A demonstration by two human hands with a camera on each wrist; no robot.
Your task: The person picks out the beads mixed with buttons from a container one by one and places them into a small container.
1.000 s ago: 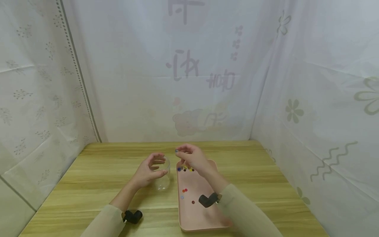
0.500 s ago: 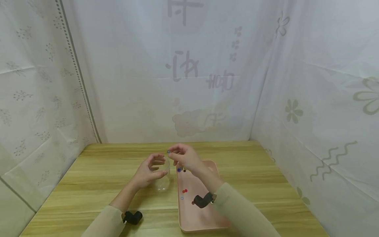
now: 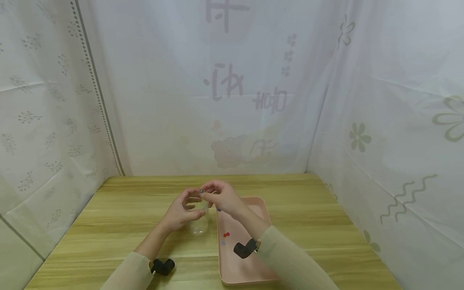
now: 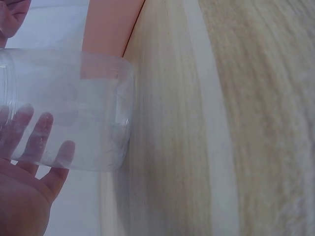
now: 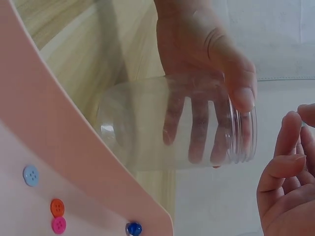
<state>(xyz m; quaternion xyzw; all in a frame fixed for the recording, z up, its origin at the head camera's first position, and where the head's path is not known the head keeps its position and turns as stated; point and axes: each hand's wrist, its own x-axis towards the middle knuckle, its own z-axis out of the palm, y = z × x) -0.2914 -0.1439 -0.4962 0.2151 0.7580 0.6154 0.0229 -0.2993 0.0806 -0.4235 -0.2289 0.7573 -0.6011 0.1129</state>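
pinched blue piece (image 3: 201,191) indistinct, tray (image 3: 232,264) partly hidden

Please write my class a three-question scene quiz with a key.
1. True or false: the clear, cylindrical plastic jar stands inside the pink, rectangular plastic tray.
2. Right wrist view: which lies nearest the round, orange plastic button: A) round light-blue button; B) round pink button?
3. Fill in: the right grip pinches a small ____ piece.

Key: 1. False; it stands beside the tray. 2. B. 3. Blue.
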